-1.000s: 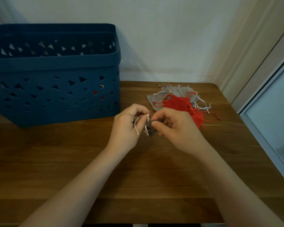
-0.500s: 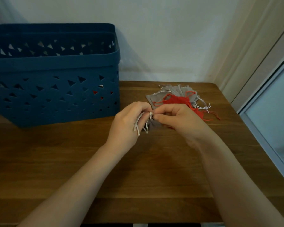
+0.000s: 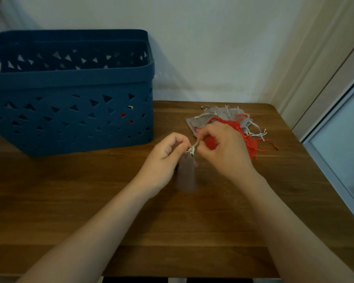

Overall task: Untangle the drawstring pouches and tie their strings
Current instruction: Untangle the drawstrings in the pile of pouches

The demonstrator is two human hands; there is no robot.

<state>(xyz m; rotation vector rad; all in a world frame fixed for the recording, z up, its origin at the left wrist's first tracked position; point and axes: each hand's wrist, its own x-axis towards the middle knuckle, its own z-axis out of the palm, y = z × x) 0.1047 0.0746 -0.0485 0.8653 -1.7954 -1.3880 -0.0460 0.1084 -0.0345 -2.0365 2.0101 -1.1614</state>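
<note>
Both hands, left (image 3: 164, 160) and right (image 3: 226, 152), pinch 1 grey pouch's (image 3: 186, 172) white string (image 3: 193, 147) above the wooden table (image 3: 90, 211), white wall (image 3: 213, 48) behind.

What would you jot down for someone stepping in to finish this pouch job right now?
Left hand and right hand both pinch the white string at the mouth of a grey pouch, which hangs blurred between them above the table.
Pile of grey and red pouches lies tangled behind the right hand.
Blue basket stands at the left; something red shows through its holes.
Done: one pouch separated. Whether its knot is finished, cannot tell.
Left: the pile.
</note>
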